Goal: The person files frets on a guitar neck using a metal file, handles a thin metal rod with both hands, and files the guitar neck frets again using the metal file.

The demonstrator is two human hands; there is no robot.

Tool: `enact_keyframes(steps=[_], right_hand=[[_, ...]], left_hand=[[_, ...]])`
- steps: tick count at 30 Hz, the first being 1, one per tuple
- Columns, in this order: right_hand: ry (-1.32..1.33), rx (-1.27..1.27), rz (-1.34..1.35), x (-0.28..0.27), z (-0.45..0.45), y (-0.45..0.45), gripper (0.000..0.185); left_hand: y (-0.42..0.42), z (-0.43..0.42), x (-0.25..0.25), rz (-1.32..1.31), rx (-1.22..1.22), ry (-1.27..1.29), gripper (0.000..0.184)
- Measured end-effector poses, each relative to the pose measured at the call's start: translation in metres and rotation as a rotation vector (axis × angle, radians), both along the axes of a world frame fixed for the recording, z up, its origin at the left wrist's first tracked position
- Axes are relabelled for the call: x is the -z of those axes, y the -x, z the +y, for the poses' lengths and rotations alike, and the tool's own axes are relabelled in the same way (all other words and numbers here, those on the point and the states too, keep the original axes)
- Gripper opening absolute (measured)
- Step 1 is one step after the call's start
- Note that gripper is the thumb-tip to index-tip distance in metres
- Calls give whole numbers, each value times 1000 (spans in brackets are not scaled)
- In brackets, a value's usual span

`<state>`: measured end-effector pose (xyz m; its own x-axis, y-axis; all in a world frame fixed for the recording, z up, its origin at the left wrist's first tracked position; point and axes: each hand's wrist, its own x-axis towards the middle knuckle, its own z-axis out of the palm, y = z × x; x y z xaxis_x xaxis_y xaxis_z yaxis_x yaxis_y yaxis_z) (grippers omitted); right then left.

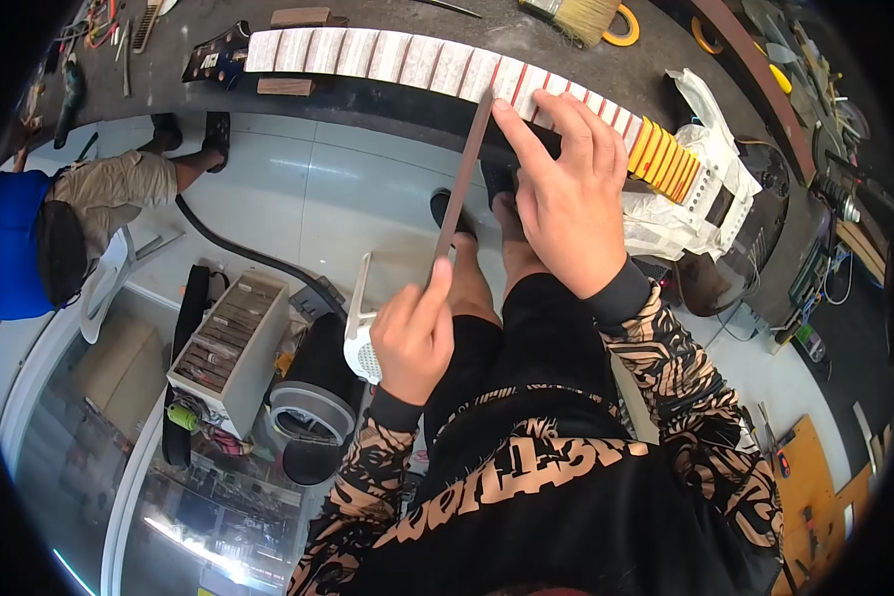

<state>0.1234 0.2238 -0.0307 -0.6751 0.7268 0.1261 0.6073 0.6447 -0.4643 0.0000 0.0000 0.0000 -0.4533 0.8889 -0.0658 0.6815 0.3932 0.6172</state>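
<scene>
My left hand is closed round the lower end of a long, narrow flat file, its index finger stretched along it. The file slants up to the edge of a guitar neck, whose fretboard is masked with whitish tape between the frets and yellow tape near the body. My right hand lies with its fingers spread over the fretboard. One of its fingertips is beside the file's tip; I cannot tell whether it presses on it. To the left is the dark headstock; to the right, the paper-covered guitar body.
Wood blocks lie by the neck. A brush and a yellow tape roll sit at the back of the dark workbench. A seated person is at left. Below stand a box of wood pieces and a black bin.
</scene>
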Motion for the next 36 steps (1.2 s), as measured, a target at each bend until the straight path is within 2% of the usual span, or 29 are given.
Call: enact_keyframes(steps=[2,5,8,12,15,19,21,23,27,30,34,36], right_hand=[[8,-2,1,-2,2,-2,91],[-66,8,-55,-1,13,-13,91],[-87,5,-92,-4,16,-22,90],[-90,9,-99,-3,16,-18,91],[-89,3,-90,-2,17,-20,90],[-95,7,-82,1,15,-17,90],[-90,5,-87,0,14,-19,89],[-86,7,-94,-2,16,-19,89],[-90,10,-94,1,16,-19,90],[-97,5,-88,1,17,-19,91],[-88,13,-92,0,15,-20,92],[-92,6,-80,2,17,-20,92]], left_hand=[[6,56,-3,18,15,13,61],[12,168,35,-65,6,-283,56],[4,158,40,-135,14,-292,59],[-12,16,41,-96,27,-95,63],[-11,8,36,-97,30,-57,63],[7,139,47,-19,46,-257,65],[7,175,54,-25,22,-335,63],[3,150,47,-35,25,-270,63],[-12,14,51,36,63,-96,63],[-13,19,39,18,57,-64,63],[-2,153,33,-3,7,-211,61],[1,170,34,-36,1,-233,60]])
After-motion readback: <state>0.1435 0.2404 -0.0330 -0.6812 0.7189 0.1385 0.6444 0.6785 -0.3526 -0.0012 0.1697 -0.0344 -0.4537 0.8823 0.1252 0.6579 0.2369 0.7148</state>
